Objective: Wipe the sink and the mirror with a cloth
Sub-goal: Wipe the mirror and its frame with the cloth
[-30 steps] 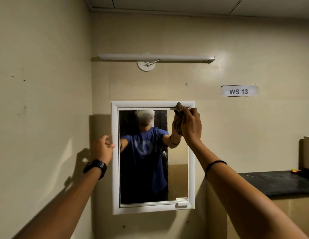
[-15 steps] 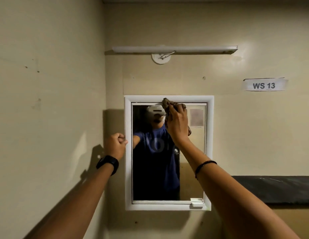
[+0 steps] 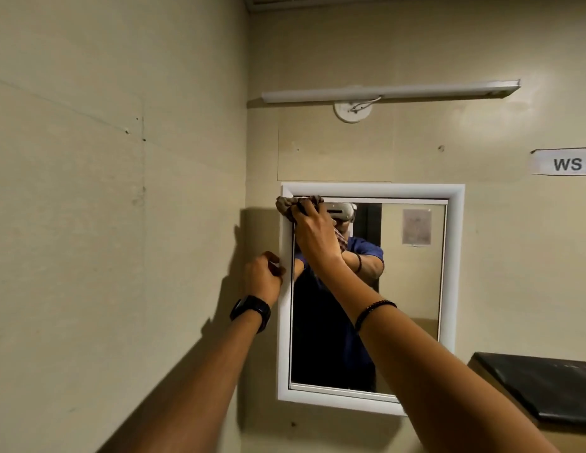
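A white-framed mirror (image 3: 412, 289) hangs on the beige wall ahead. My right hand (image 3: 316, 235) grips a bunched brownish cloth (image 3: 286, 204) and presses it into the mirror's top left corner. My left hand (image 3: 264, 276), with a black watch on the wrist, holds the left edge of the frame with curled fingers. The glass reflects a person in a blue shirt with raised arms. No sink is in view.
A tube light (image 3: 389, 91) is mounted above the mirror. A paper label reading "WS 1" (image 3: 566, 162) sticks to the wall at right. A dark counter top (image 3: 546, 384) juts out at the lower right. The side wall stands close on the left.
My right hand has slid the cloth along the mirror's top edge from the right corner to the left corner. My left hand has stayed on the frame's left edge.
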